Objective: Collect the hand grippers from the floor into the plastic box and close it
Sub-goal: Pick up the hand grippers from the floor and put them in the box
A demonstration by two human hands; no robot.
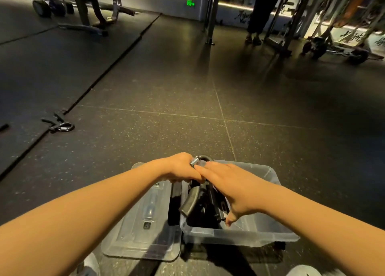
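1. Grips gripper (188, 202) at its spring with curled left hand (181, 169); lays right hand (229, 188) flat-fingered over the handles.
2. Holds it above box (270, 172), spring up, handles pointing down inside.
3. Leaves second gripper (60, 126) on floor, well left, nearer left hand.

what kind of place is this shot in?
Most likely a gym. Speckled rubber floor tiles, a bench frame at top left, what looks like a loaded barbell at right, and a spring hand gripper lying on the mat.
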